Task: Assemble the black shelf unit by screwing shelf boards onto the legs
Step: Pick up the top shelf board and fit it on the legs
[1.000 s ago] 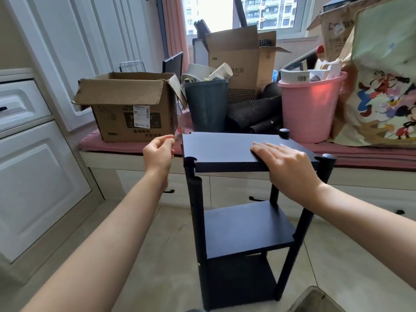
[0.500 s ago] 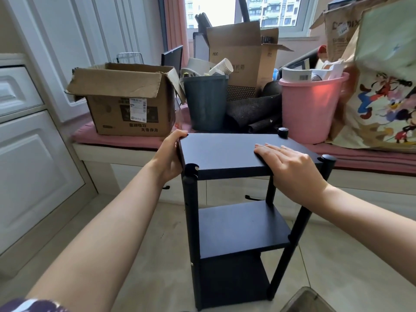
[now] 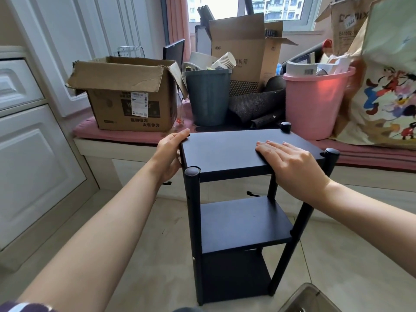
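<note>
The black shelf unit [image 3: 243, 221] is stood upright on the tiled floor [image 3: 146, 244]. Its top board [image 3: 225, 152] is gripped at the left edge by the left hand [image 3: 171, 154], while the right hand [image 3: 290, 161] is pressed flat, fingers straight, near the front edge.

One camera sat on the person's head and looked forward and down with a wide-angle lens that bowed the edges of the room. It stood close over the black shelf unit [image 3: 236, 199], whose top board [image 3: 243, 149] filled the middle of the frame, with both forearms reaching in from the bottom corners. Farther ahead it faced a cluttered window bench [image 3: 126, 137] and the window [image 3: 288, 10] above it. No second view was there to share any part of the scene.
</note>
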A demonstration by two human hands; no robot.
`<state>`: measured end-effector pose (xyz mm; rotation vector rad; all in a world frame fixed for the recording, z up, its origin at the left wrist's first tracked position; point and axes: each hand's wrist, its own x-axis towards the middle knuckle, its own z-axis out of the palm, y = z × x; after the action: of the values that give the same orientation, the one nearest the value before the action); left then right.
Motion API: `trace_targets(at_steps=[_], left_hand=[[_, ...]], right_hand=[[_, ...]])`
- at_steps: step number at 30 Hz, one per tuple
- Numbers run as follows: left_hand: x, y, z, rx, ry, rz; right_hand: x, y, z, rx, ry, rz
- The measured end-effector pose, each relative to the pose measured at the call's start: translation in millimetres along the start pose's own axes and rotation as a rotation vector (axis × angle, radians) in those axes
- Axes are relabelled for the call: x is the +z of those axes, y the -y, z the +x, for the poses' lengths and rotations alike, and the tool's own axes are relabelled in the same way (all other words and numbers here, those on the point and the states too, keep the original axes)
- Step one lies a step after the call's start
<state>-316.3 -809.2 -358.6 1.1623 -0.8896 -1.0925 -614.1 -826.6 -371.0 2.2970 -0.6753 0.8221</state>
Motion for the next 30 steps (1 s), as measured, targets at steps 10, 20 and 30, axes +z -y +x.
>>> trace_targets(at_steps=[10, 20, 30], left_hand=[[-10, 37, -6, -0.004, 0.005, -0.021], [-9, 76, -17, -0.174, -0.183, -0.084], [1, 70, -75, -0.334, 0.127, -0.1]], right_hand=[[13, 12, -10, -0.069, -0.01, -0.085], [41, 28, -44, -0.039, 0.055, -0.09], [49, 39, -56, 0.008, 0.063, -0.058]])
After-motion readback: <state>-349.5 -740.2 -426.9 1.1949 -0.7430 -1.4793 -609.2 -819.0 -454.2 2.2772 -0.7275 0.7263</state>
